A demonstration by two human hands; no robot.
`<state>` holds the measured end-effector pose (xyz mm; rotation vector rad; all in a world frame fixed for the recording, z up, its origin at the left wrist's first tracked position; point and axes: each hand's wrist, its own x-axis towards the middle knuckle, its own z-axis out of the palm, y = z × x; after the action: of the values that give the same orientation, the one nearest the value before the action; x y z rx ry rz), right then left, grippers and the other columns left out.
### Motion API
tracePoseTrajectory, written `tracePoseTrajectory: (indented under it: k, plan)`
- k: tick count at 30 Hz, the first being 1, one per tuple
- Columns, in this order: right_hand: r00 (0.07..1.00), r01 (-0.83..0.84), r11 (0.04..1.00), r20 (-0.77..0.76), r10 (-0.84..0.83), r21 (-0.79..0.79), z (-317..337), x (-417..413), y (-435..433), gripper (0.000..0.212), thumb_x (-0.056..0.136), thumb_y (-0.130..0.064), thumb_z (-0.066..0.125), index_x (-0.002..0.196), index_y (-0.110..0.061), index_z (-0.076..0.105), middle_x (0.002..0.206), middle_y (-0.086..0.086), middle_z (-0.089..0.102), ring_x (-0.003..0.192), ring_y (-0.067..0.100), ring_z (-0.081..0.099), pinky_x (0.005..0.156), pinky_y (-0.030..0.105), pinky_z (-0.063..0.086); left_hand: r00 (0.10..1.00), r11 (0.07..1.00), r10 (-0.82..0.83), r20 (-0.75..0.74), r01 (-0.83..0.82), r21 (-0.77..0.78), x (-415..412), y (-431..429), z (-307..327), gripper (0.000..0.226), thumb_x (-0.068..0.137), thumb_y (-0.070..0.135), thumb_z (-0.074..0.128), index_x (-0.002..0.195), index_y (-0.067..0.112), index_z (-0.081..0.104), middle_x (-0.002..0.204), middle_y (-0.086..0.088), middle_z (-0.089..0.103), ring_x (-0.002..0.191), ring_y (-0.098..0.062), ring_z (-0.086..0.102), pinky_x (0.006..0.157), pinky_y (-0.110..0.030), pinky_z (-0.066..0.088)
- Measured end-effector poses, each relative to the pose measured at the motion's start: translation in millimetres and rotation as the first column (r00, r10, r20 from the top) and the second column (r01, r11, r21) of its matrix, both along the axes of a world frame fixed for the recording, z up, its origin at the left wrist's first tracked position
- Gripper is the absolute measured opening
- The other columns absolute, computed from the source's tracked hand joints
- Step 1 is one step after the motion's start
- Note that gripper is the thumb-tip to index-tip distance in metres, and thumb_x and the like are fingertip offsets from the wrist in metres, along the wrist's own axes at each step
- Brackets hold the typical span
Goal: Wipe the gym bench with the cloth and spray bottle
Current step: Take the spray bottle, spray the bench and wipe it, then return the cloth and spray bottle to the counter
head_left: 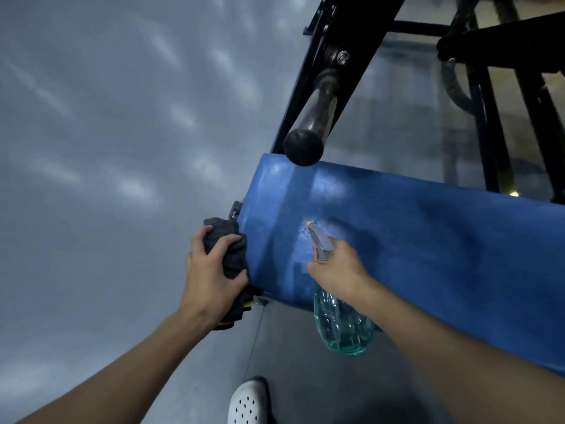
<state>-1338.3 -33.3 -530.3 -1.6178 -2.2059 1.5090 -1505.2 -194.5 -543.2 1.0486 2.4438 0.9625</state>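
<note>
The blue padded gym bench (412, 234) runs from the centre to the right edge. My left hand (211, 273) grips a dark grey cloth (232, 255) against the bench's left end. My right hand (339, 267) holds a clear green spray bottle (342, 325) by its neck, a finger on the grey trigger. The nozzle points at the pad, where small droplets sit on the surface just in front of it.
A black metal frame (360, 41) rises behind the bench, with a chrome peg capped in black rubber (308, 130) jutting toward me over the pad. More black frame parts stand at the upper right. Grey glossy floor (107, 148) spreads to the left. My white perforated shoe (247, 402) shows below.
</note>
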Motion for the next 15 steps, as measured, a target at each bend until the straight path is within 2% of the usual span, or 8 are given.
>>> tracePoseTrajectory:
  k: [5, 9, 11, 15]
  plan:
    - [0.997, 0.071, 0.997, -0.022, -0.07, 0.034, 36, 52, 14, 0.013, 0.067, -0.024, 0.051, 0.077, -0.015, 0.049, 0.065, -0.004, 0.047, 0.062, 0.023, 0.043, 0.062, 0.034, 0.04, 0.988, 0.988, -0.154, -0.011, 0.154, 0.028, 35, 31, 37, 0.056, 0.073, 0.009, 0.082, 0.122, 0.031, 0.065, 0.15, 0.008, 0.022, 0.131, -0.025, 0.039, 0.108, -0.035, 0.04]
    - [0.973, 0.226, 0.974, -0.056, -0.225, 0.008, 92, 128, 34, 0.022, 0.074, -0.018, 0.051, 0.095, -0.018, 0.057, 0.068, -0.006, 0.047, 0.062, 0.019, 0.041, 0.061, 0.034, 0.038, 0.958, 0.954, -0.286, -0.031, 0.288, 0.085, 93, 72, 78, 0.062, 0.069, 0.004, 0.083, 0.12, 0.032, 0.064, 0.149, 0.004, 0.027, 0.129, -0.026, 0.042, 0.107, -0.035, 0.04]
    - [0.954, 0.291, 0.957, -0.08, -0.289, 0.013, 120, 167, 39, 0.014, 0.072, -0.018, 0.052, 0.086, -0.017, 0.054, 0.067, -0.006, 0.046, 0.063, 0.02, 0.042, 0.063, 0.035, 0.038, 0.937, 0.931, -0.349, -0.024, 0.35, 0.108, 125, 95, 101, 0.068, 0.065, 0.0, 0.083, 0.12, 0.034, 0.062, 0.148, -0.001, 0.029, 0.126, -0.028, 0.044, 0.105, -0.034, 0.04]
    - [0.823, 0.562, 0.824, -0.157, -0.546, 0.079, 208, 290, 53, 0.011, 0.07, -0.019, 0.055, 0.079, -0.015, 0.051, 0.072, -0.003, 0.052, 0.066, 0.021, 0.046, 0.066, 0.033, 0.04, 0.816, 0.801, -0.575, -0.058, 0.575, 0.167, 235, 167, 182, 0.062, 0.066, 0.0, 0.08, 0.122, 0.023, 0.066, 0.148, -0.005, 0.029, 0.13, -0.02, 0.039, 0.109, -0.028, 0.034]
